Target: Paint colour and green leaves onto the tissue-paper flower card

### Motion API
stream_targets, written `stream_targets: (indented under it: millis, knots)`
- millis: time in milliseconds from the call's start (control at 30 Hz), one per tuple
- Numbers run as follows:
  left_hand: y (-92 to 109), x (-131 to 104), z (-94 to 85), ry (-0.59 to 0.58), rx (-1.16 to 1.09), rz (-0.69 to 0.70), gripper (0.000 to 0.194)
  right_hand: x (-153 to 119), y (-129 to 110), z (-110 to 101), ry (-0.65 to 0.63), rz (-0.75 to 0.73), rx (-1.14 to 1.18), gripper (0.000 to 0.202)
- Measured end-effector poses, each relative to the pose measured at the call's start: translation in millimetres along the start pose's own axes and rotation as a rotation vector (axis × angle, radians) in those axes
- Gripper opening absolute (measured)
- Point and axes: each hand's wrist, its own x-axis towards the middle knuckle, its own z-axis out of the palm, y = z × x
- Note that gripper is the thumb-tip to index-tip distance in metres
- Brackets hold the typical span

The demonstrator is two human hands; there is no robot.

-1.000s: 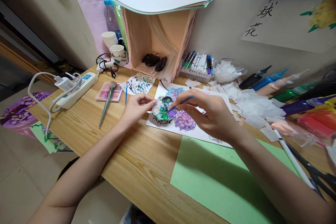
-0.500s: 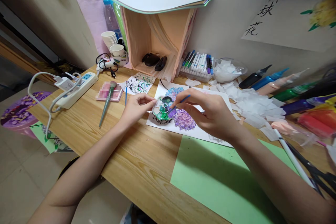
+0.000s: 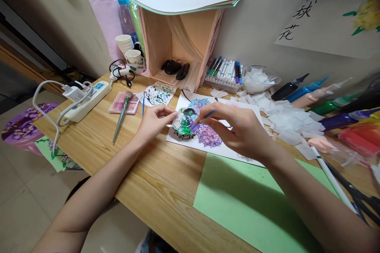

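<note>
My left hand (image 3: 157,120) pinches the left edge of a small round paint palette (image 3: 181,120), its wells smeared green, dark and purple. Between the thumb and fingers of my right hand (image 3: 233,126) is a thin blue-handled paintbrush (image 3: 210,113); its tip reaches down to the palette's right side. Beneath both lies a white sheet of paper (image 3: 230,151) with blue and purple flower clusters (image 3: 209,135) on it. Part of that sheet is hidden by my right hand. A green sheet (image 3: 237,205) lies nearer to me, under my right forearm.
Left are a power strip (image 3: 89,101), a makeup brush (image 3: 120,122) and a paint-spotted paper (image 3: 158,93). Behind stand an open box (image 3: 190,27), paper cups (image 3: 133,56) and markers (image 3: 227,71). Tissue scraps (image 3: 287,116), paint bottles (image 3: 311,87) and scissors (image 3: 353,189) lie right.
The brush tip has shifted slightly within the palette's right side. Both hands keep their grips, and the view has moved a little.
</note>
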Motion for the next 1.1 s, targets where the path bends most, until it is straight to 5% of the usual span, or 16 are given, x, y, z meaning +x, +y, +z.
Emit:
stream_targets:
  millis: [867, 1100]
  knots:
    - [-2.9, 1.3, -1.4, -0.008, 0.002, 0.011, 0.032, 0.7, -1.4, 1.7, 0.055, 0.045, 0.055, 0.009]
    - [-2.0, 1.4, -0.7, -0.006, 0.003, 0.0, 0.033, 0.4, -1.2, 1.3, -0.016, 0.034, 0.068, 0.011]
